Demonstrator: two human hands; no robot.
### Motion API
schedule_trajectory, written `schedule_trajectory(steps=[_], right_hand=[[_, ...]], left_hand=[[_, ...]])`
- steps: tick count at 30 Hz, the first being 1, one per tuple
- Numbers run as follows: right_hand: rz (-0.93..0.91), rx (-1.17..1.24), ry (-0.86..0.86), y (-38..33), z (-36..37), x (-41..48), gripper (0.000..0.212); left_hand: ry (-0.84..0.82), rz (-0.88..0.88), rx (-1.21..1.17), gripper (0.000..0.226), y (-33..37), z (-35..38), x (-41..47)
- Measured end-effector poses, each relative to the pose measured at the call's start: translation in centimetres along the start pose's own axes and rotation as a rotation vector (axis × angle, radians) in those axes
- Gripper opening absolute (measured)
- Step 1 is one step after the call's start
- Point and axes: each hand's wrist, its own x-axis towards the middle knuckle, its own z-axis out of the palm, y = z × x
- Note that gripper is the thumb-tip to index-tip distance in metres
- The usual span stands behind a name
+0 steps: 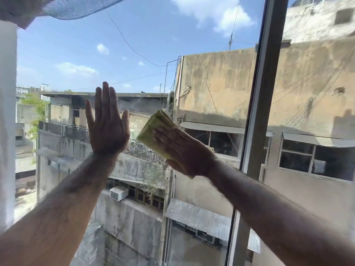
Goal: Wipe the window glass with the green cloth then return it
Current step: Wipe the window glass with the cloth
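Both my hands are up on the window glass, the right one pressing the green cloth to it.

My left hand [107, 129] is spread flat and empty, fingers pointing up, palm toward the window glass [146, 54]. Just beside it, my right hand [182, 150] lies flat over the folded green cloth [155, 127], fingers laid across it and thumb under its lower edge, holding it against the pane; the cloth's upper corner sticks out past my fingertips, toward the upper left. The two hands are near each other but apart. Right of my right forearm stands the grey window frame [263, 112], running top to bottom. Through the glass I see weathered concrete buildings [221, 83], a railed balcony [76, 133] and blue sky with a few clouds.
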Motion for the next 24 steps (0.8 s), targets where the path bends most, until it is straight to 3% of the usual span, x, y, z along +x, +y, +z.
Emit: schedule_trajectory(steps=[2, 3, 5, 7, 9, 11, 12, 15, 17, 19, 24], right_hand=[[0.069, -0.021, 0.029, 2.1, -0.6, -0.1, 0.065], [0.241, -0.024, 0.115, 2.9, -0.7, 0.1, 0.066], [0.764, -0.022, 0.369, 4.5, -1.1, 1.1, 0.066], [1.223, 0.016, 0.487, 5.7, -1.8, 2.3, 0.068], [1.396, 0.048, 0.482, 5.6, -2.2, 3.0, 0.069], [1.301, 0.000, 0.429, 4.4, -1.6, 2.8, 0.070], [1.112, -0.025, 0.375, 3.4, -1.2, 2.2, 0.070], [0.225, -0.035, 0.091, 0.7, -0.3, -1.6, 0.070], [-0.091, -0.038, -0.047, 1.9, -0.7, -3.8, 0.065], [-0.050, -0.032, -0.040, 3.3, -1.1, -4.6, 0.063], [0.903, -0.056, 0.308, 3.2, -1.5, 2.0, 0.066]], left_hand=[[-0.013, -0.005, -0.010, 0.065, 0.1, -0.1, 0.1], [-0.020, -0.009, -0.020, 0.066, 0.1, -0.1, 0.2], [-0.029, -0.011, -0.034, 0.066, 0.0, 0.0, 0.3], [-0.023, -0.013, -0.037, 0.067, 0.0, 0.1, 0.3], [-0.018, -0.010, -0.031, 0.067, 0.1, 0.1, 0.3], [-0.018, -0.009, -0.031, 0.067, 0.0, 0.3, 0.2], [-0.012, -0.009, -0.032, 0.067, 0.0, 0.3, 0.2], [0.012, -0.005, -0.028, 0.066, 0.0, 0.2, 0.2], [0.017, -0.007, -0.019, 0.066, 0.0, 0.1, 0.1], [0.017, -0.006, -0.021, 0.067, 0.0, 0.1, 0.2], [0.029, -0.004, -0.025, 0.067, -0.2, 0.4, 0.1]])
